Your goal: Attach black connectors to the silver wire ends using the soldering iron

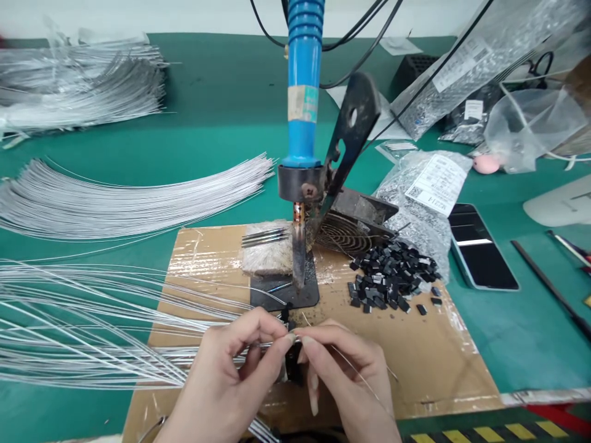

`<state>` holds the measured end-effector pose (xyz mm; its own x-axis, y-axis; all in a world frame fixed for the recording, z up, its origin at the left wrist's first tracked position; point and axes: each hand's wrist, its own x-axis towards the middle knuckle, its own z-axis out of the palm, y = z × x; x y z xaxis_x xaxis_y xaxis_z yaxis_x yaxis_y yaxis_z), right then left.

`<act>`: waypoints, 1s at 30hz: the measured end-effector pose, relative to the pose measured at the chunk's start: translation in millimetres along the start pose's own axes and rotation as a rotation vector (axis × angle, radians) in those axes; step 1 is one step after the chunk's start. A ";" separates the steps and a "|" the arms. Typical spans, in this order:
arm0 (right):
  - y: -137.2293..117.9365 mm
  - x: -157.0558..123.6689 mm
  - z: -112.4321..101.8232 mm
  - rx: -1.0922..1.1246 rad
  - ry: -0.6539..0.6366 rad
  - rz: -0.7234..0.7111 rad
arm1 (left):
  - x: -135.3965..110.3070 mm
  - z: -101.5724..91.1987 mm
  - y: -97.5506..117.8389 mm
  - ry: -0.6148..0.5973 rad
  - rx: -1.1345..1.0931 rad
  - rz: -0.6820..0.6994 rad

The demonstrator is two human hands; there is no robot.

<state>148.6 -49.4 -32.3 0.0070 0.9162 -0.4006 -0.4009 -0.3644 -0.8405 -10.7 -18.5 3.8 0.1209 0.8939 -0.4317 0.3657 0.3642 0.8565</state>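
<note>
My left hand point(231, 375) is closed in a pinch on a bundle of thin grey wires point(92, 326) that fans out to the left. My right hand point(346, 381) is also pinched, its fingertips meeting the left hand's around a small black connector point(292, 363) at the wire ends. A fine solder wire point(364, 381) runs across my right hand. Both hands hover over a cardboard sheet point(438, 363). Just beyond them stands a blue-handled soldering iron point(302, 92), clamped upright with its tip down on a dark metal plate point(281, 294).
A heap of small black connectors point(392, 280) lies right of the iron. Bags of parts point(429, 191) and a phone point(480, 246) sit further right. More wire bundles point(138, 197) lie across the green table point(221, 123) at left. A brown sponge point(263, 255) holds several pins.
</note>
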 end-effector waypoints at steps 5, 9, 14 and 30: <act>2.5 1.0 4.4 0.102 0.017 0.055 | -1.9 -0.6 -4.5 0.001 0.050 0.028; 2.8 1.2 7.1 0.163 0.043 0.095 | -1.3 -0.5 -7.7 0.000 0.057 0.037; 1.1 1.1 6.6 0.190 0.025 0.141 | -1.6 0.2 -10.8 0.023 0.042 0.063; -1.3 0.6 0.0 0.200 -0.016 0.166 | -3.3 4.6 -10.8 0.023 0.001 0.054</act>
<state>149.1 -48.3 -31.4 -0.0875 0.8499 -0.5196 -0.5689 -0.4708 -0.6743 -10.8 -26.6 -5.3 0.1194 0.9179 -0.3784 0.3604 0.3151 0.8780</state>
